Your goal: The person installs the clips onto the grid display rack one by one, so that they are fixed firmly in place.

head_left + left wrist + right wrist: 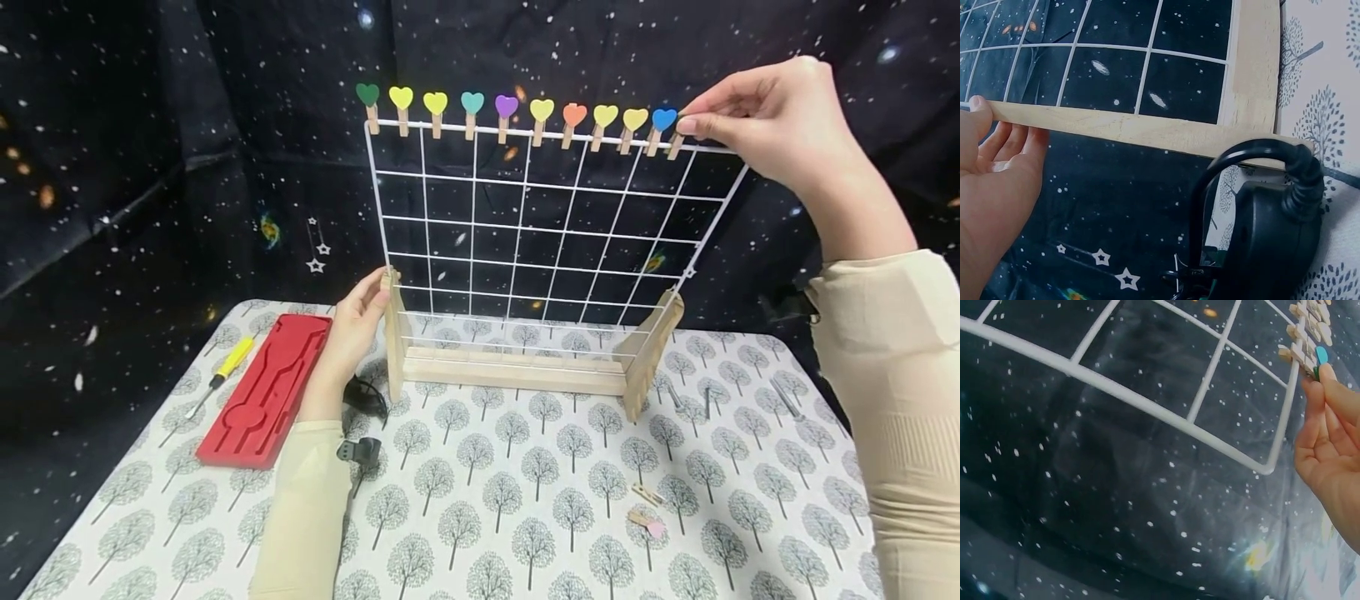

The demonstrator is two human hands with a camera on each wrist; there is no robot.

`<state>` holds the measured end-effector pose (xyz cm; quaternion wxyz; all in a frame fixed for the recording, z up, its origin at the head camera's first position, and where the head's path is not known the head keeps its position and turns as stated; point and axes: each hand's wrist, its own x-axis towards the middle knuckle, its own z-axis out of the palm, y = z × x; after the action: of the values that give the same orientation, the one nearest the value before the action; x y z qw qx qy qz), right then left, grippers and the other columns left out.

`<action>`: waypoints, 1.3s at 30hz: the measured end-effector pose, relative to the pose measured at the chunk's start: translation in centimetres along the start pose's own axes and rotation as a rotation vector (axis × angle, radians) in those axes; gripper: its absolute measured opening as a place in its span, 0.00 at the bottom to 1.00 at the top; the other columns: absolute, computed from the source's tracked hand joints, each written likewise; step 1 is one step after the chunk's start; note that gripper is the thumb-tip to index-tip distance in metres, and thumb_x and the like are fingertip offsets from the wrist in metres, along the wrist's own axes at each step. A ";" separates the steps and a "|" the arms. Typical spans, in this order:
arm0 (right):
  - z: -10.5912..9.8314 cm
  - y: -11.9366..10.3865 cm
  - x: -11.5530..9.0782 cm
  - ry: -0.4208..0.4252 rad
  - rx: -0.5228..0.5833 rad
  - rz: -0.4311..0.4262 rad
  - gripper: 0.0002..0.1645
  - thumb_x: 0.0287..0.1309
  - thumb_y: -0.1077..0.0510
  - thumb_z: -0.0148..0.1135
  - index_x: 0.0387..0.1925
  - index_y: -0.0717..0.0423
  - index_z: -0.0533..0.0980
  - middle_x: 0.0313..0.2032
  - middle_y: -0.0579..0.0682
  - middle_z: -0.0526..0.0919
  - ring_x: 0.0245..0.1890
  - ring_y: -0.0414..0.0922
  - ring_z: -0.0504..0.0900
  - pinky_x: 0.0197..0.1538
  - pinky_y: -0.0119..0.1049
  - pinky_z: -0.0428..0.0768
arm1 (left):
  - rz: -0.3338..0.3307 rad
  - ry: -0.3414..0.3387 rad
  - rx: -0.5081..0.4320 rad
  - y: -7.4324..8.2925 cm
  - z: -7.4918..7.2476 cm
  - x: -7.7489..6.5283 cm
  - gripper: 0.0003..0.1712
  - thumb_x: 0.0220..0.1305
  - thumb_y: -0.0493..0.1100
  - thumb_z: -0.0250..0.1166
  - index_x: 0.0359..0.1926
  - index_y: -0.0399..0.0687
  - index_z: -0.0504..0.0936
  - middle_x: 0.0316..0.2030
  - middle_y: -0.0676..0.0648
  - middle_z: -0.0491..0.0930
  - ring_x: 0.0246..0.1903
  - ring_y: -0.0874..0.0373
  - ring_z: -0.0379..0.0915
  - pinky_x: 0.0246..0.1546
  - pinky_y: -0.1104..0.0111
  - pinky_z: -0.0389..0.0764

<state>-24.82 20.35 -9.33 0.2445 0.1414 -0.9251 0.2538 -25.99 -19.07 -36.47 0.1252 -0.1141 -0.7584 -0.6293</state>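
A white wire grid (474, 178) stands upright in a wooden stand (517, 377). Along its top wire runs a row of small wooden clothespins with coloured hearts, a blue heart (663, 119) near the right end. Beside that one, my right hand (787, 125) pinches another clothespin (676, 147) placed at the top wire; a bit of green heart (1317, 374) shows at the fingertips in the right wrist view. My left hand (356, 327) grips the upper end of the stand's left post (394, 337), thumb on one side and fingers on the other.
On the tree-print cloth, a clothespin (647, 494) and a pink-heart clothespin (643, 520) lie front right. At left are a red moulded tray (258, 400) and a yellow-handled screwdriver (234, 360). A black corded device (1279, 219) sits by the left post. Thin metal pieces (786, 398) lie right.
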 end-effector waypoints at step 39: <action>5.9 4.3 -11.1 0.101 0.343 -0.201 0.13 0.44 0.69 0.62 0.37 0.62 0.78 0.33 0.48 0.81 0.29 0.36 0.74 0.32 0.22 0.72 | 0.033 -0.003 -0.060 -0.1 0.3 0.3 0.26 0.61 0.50 0.50 0.61 0.53 0.62 0.57 0.46 0.66 0.57 0.58 0.60 0.59 0.62 0.60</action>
<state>-19.43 22.25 -21.31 0.2871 0.2598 -0.8361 0.3886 -26.31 -18.79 -36.55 0.1309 -0.1310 -0.7374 -0.6496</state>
